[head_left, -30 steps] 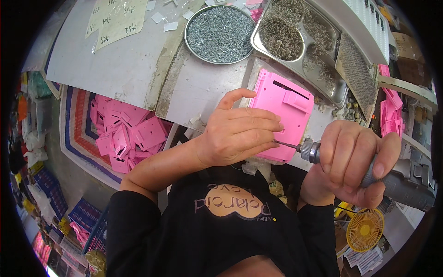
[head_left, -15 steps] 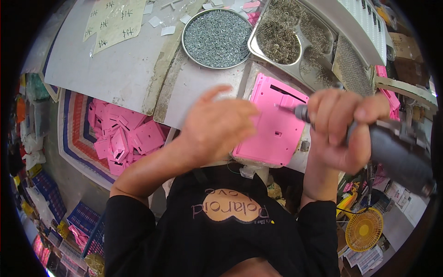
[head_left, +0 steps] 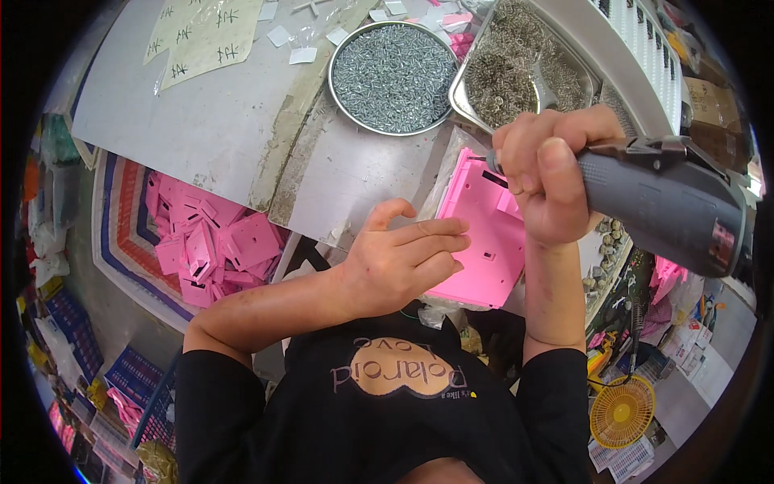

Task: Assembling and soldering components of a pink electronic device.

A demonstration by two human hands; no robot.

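Observation:
A flat pink plastic panel (head_left: 484, 242) with a dark slot near its top lies on the bench in front of me. My right hand (head_left: 556, 165) is wrapped around a dark grey electric screwdriver (head_left: 665, 206), held nearly level. Its bit reaches the panel's upper left corner; whether a screw sits under the tip cannot be made out. With fingers stretched out, my left hand (head_left: 407, 258) lies at the panel's left edge, fingertips over its surface. No object shows in that hand.
Beyond the panel are a round tray of small screws (head_left: 393, 77) and a steel tray of small springs (head_left: 504, 89). Pink parts (head_left: 210, 238) fill a striped bag (head_left: 121, 246) at left. A yellow fan (head_left: 621, 411) stands low at right. Marked paper (head_left: 214, 40) lies far left.
My right hand has raised the screwdriver's bit from the panel's middle to its upper left corner. My left hand has come down and right, onto the panel's edge.

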